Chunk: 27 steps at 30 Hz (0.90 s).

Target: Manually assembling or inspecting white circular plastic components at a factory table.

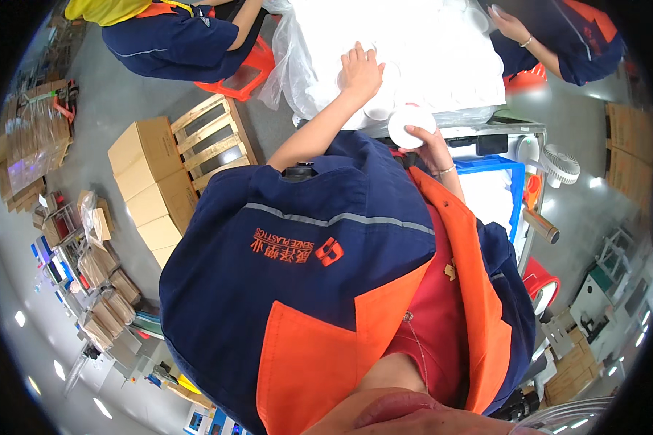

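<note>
My right hand grips a white round lid-like disc by its edge, thumb on top, close to my body at the table's near edge. My left hand reaches out over the white-covered table, fingers stretched forward and a little apart. Under and beside it lie white round pieces, hard to make out against the bright surface. Whether its fingertips touch one of them, I cannot tell.
Co-workers sit across at the left, by a red stool, and at the right, one hand near white pieces. Clear plastic sheeting hangs off the table. Cardboard boxes, a wooden pallet, a blue crate and a small fan stand nearby.
</note>
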Available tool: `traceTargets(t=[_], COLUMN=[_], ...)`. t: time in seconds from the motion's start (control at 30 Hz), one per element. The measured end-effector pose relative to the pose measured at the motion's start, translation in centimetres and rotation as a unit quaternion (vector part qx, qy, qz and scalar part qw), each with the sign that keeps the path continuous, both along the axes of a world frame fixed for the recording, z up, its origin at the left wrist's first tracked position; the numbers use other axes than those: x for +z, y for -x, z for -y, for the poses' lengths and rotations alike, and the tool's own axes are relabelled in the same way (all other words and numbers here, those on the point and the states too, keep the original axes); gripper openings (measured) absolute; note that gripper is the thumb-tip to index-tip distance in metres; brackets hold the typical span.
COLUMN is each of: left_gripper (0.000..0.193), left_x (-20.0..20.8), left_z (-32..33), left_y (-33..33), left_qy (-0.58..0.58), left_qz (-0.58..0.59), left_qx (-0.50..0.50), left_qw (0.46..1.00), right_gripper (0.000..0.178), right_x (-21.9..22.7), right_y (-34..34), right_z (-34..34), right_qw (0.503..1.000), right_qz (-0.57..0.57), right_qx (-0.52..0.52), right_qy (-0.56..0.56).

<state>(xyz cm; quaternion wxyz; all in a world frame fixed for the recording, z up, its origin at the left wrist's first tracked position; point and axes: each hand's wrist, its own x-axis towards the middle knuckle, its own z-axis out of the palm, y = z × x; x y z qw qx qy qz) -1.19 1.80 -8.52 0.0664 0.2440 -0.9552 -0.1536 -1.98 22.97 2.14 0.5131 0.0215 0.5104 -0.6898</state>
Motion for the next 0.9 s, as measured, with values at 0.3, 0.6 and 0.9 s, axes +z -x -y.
traceTargets(t=[0.3, 0.6, 0.9], left_gripper=[0.053, 0.044, 0.04], left_x=[0.5, 0.7, 6.5], left_z=[0.6, 1.0, -1.0], left_y=[-0.6, 0.6, -4.9], left_qy=[0.034, 0.027, -0.236], left_qz=[0.022, 0.019, -0.084], left_qx=[-0.06, -0.056, -0.18], left_qw=[0.997, 0.998, 0.951], right_gripper=[0.056, 0.057, 0.059], right_x=[-0.6, -0.5, -0.5], right_y=[0.2, -0.3, -2.2], right_z=[0.4, 0.8, 1.4], right_qw=[1.0, 1.0, 0.994], right_qz=[-0.006, 0.008, -0.025], right_qx=[0.007, -0.001, -0.104], right_qy=[-0.004, -0.008, -0.035])
